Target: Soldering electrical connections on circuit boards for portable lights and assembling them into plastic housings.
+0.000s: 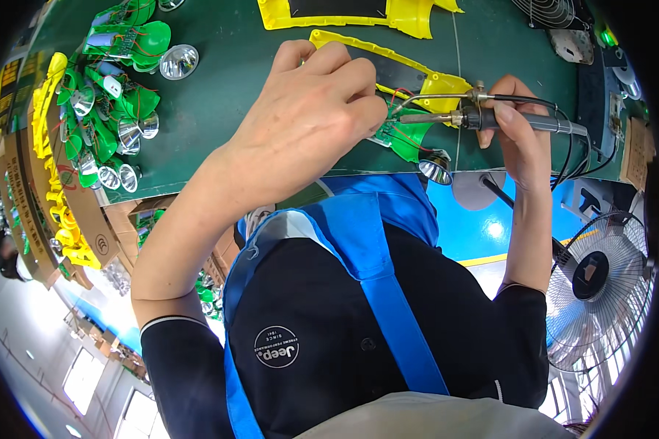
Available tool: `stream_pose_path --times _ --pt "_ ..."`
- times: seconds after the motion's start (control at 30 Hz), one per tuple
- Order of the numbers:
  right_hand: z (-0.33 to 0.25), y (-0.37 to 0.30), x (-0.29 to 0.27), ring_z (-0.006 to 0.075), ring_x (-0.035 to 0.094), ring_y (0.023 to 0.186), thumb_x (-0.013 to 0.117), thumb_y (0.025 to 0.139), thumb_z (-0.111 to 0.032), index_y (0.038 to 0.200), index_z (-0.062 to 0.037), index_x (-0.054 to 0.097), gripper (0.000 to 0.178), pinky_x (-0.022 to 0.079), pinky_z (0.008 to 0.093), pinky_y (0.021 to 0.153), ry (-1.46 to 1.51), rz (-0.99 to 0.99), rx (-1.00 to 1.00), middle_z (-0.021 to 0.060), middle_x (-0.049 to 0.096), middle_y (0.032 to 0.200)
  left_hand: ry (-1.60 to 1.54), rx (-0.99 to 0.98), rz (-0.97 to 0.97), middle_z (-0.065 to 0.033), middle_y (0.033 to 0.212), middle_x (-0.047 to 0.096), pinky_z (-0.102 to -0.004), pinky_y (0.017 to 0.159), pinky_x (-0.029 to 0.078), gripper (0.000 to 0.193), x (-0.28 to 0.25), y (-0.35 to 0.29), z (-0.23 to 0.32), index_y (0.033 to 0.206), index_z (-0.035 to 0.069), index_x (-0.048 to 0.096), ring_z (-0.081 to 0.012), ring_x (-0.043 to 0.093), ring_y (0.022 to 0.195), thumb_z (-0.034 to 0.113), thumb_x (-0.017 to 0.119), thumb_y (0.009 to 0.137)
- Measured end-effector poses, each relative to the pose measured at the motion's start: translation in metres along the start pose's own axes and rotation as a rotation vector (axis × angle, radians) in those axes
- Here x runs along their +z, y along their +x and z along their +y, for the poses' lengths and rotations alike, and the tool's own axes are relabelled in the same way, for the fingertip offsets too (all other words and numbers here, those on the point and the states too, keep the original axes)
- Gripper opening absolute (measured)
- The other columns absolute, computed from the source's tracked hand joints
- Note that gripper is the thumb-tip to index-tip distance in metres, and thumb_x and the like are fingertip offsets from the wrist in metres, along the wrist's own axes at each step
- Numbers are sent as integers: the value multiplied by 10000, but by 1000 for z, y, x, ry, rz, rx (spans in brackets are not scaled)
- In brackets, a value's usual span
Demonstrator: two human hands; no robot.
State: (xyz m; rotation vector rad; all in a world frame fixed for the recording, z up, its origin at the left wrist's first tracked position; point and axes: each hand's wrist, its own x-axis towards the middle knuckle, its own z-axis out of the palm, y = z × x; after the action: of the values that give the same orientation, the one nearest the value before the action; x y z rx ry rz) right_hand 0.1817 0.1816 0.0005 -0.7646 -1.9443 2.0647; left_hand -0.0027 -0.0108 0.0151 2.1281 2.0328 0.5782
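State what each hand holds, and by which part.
Right hand grips a soldering iron by its dark handle. Left hand pinches a green part at its upper end; its fingers hide the exact spot.

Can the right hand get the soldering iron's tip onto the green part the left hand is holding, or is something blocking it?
Probably yes. The right hand holds the soldering iron level, its tip already at the green part beside the left hand fingertips; nothing sits between.
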Motion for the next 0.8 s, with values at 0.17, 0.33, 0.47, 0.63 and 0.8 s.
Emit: stream_pose_path --times 0.17,0.33,0.47,0.63,0.8 --pt "1 0 -1 106 511 513 621 765 -306 811 3 517 329 431 248 699 -73 -100 10 51 520 593 -37 -56 -12 -30 767 512 -383 819 351 27 0 4 3 672 83 594 -189 510 831 107 600 684" --pt "-1 -1 3 104 518 509 636 763 -310 806 -3 512 333 395 290 893 -87 -80 50 41 520 575 -16 -51 -21 -36 753 510 -390 817 351 30 -2 5 4 672 74 593 -187 517 825 100 589 687" --pt "0 0 3 102 524 506 648 764 -294 807 -3 511 324 360 322 976 -107 -78 4 41 531 592 -7 -38 -30 -38 741 506 -392 813 352 30 -4 6 4 668 72 591 -182 518 819 100 591 680" --pt "2 -3 5 107 542 520 647 765 -278 817 -6 513 308 327 346 1013 -89 -59 12 45 539 596 -7 -40 -31 -37 732 504 -396 811 353 31 -3 6 3 665 72 590 -180 520 808 98 598 678" --pt "7 -6 -3 112 544 517 628 774 -276 838 -3 516 302 292 350 1046 -67 -79 -29 58 558 625 0 -45 -20 -35 723 502 -398 812 353 32 -3 6 4 662 73 591 -181 523 799 92 605 684"
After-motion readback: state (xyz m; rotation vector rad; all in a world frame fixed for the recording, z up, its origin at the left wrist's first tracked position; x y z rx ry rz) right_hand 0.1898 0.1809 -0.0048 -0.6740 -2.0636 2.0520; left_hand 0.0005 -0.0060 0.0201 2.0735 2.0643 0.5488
